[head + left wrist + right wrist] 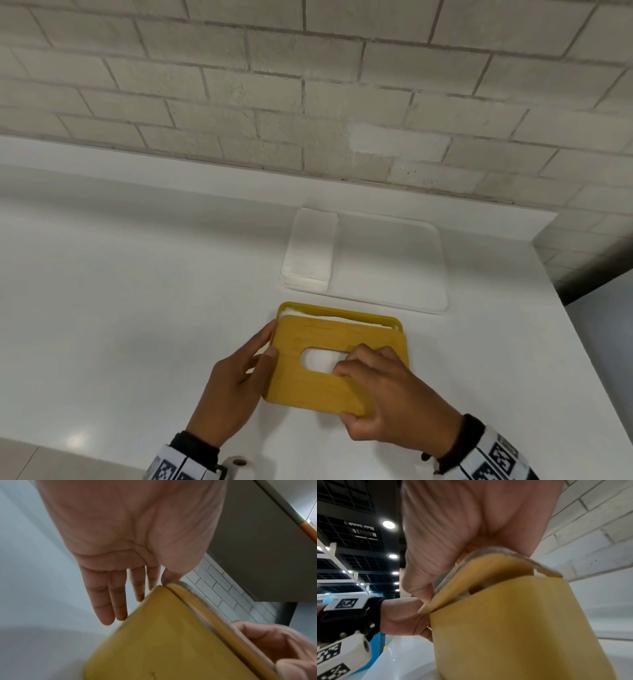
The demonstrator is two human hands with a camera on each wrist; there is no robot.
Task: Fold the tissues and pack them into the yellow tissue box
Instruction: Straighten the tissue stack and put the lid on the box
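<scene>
The yellow tissue box [342, 312] stands on the white counter, and white tissues [298, 311] show inside along its back rim. A wooden lid [308, 342] with an oval slot lies tilted over it, shifted toward me. My left hand [270, 339] touches the left side with straight fingers [109, 608], its thumb on the lid's edge [205, 611]. My right hand [352, 390] grips the lid's front right corner, fingers on top beside the slot and thumb at the front edge. The right wrist view shows the lid [488, 566] raised off the box wall [513, 622].
A stack of folded white tissues [310, 253] lies on the left part of a flat white tray [394, 263] behind the box. A brick wall rises behind the counter's raised back ledge. The counter's right edge runs close to the tray.
</scene>
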